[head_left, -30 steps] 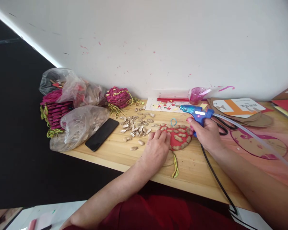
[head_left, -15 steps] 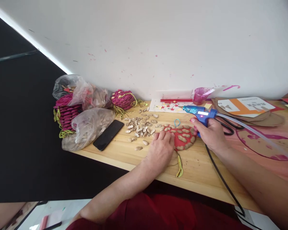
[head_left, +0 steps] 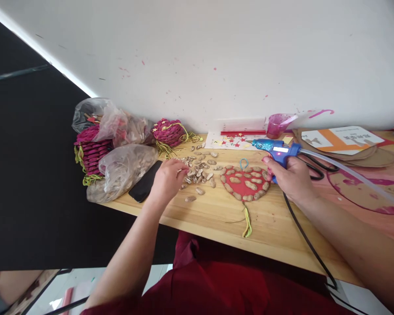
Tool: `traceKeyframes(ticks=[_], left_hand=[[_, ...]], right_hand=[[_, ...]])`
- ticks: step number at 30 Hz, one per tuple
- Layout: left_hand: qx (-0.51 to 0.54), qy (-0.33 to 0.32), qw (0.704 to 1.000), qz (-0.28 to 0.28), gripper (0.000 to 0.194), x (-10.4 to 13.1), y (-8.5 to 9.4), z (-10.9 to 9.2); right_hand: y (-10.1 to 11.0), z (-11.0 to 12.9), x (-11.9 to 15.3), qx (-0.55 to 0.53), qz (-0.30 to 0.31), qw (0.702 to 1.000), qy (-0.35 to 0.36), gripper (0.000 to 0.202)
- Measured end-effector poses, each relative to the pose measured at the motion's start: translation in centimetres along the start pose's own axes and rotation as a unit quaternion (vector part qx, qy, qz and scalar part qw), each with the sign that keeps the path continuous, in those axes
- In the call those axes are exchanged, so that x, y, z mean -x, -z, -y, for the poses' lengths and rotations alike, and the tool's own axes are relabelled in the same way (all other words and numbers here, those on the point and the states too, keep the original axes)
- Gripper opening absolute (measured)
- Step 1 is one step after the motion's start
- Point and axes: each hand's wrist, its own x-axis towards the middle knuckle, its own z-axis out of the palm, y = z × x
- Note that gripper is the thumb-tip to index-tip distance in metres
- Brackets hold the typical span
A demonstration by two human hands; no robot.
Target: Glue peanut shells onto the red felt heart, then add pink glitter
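In my right hand (head_left: 293,179) is a blue hot glue gun (head_left: 279,153), its nozzle pointing left above a sheet with stars. My left hand (head_left: 169,177) reaches to the pile of peanut shells (head_left: 197,173), thumb and fingers pinched together at its left edge; what lies between the fingertips is hidden. Between my hands a red craft piece (head_left: 239,186) lies flat on the table, with peanut shells around its rim and several across its middle. A blue loop (head_left: 244,163) sticks out at its top, and a yellow-green tassel (head_left: 247,223) hangs from its bottom.
A black phone (head_left: 144,183) lies beside plastic bags (head_left: 121,168) at the left. Purple woven pieces (head_left: 167,132) stand behind. Near the wall are a sheet of star stickers (head_left: 213,141), a pink cup (head_left: 277,126) and cardboard pieces (head_left: 377,158). A black cord (head_left: 298,236) runs down over the table edge.
My left hand has moved left from the red craft piece to the peanut shell pile, uncovering the piece's left side. My right hand still holds the glue gun in nearly the same place.
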Motion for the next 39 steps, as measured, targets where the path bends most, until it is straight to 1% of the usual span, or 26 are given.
traceKeyframes(ticks=[1,3,6,9,12,15,17,19,22,25,29,32,35,39], left_hand=[[0.014,0.014,1.0,0.008,0.018,0.0,0.0,0.8],[0.044,0.02,0.999,0.025,0.017,0.2,-0.4,1.6],[0.064,0.021,0.997,0.041,0.02,0.4,-1.5,1.4],[0.064,0.035,0.996,0.056,0.022,0.0,-2.4,1.0],[0.083,0.067,0.993,0.054,0.018,-0.4,-2.5,1.2],[0.147,0.116,0.981,0.051,0.015,-0.5,-2.3,1.4],[0.188,0.146,0.969,0.06,0.019,-0.6,-2.3,1.5],[0.203,0.159,0.964,0.061,0.024,-0.8,-2.2,1.5],[0.196,0.161,0.966,0.059,0.026,-1.2,-2.1,1.4],[0.182,0.168,0.966,0.067,0.024,-2.1,-2.1,1.6],[0.171,0.159,0.969,0.075,0.02,-3.8,-2.0,2.5],[0.162,0.153,0.972,0.078,0.019,-5.3,-2.0,2.9],[0.195,0.146,0.965,0.096,0.019,-6.7,-2.5,2.3],[0.238,0.123,0.956,0.121,0.017,-8.2,-4.1,0.1]], right_hand=[[0.0,0.2,0.0,-0.003,0.005,1.0,-0.003,0.037],[0.0,0.5,0.1,-0.008,0.015,1.0,-0.013,0.037],[0.0,0.7,0.0,-0.022,0.015,0.999,-0.024,0.039],[0.1,0.5,0.0,-0.031,0.02,0.999,-0.024,0.039],[0.1,0.3,0.1,-0.027,0.018,0.999,-0.016,0.04],[0.1,0.6,0.2,-0.03,0.015,0.999,-0.022,0.039],[0.0,1.1,0.2,-0.036,0.015,0.999,-0.031,0.037],[-0.1,1.6,0.3,-0.046,0.018,0.998,-0.036,0.037],[-0.2,1.7,0.3,-0.059,0.023,0.997,-0.04,0.036],[-0.1,1.0,0.1,-0.056,0.026,0.997,-0.037,0.037],[0.2,-0.4,-0.1,-0.032,0.024,0.999,-0.025,0.037],[0.3,-0.7,-0.1,-0.029,0.034,0.999,-0.027,0.036],[0.1,-0.1,0.0,-0.041,0.037,0.998,-0.038,0.036],[-0.1,1.2,0.3,-0.056,0.039,0.996,-0.054,0.032]])
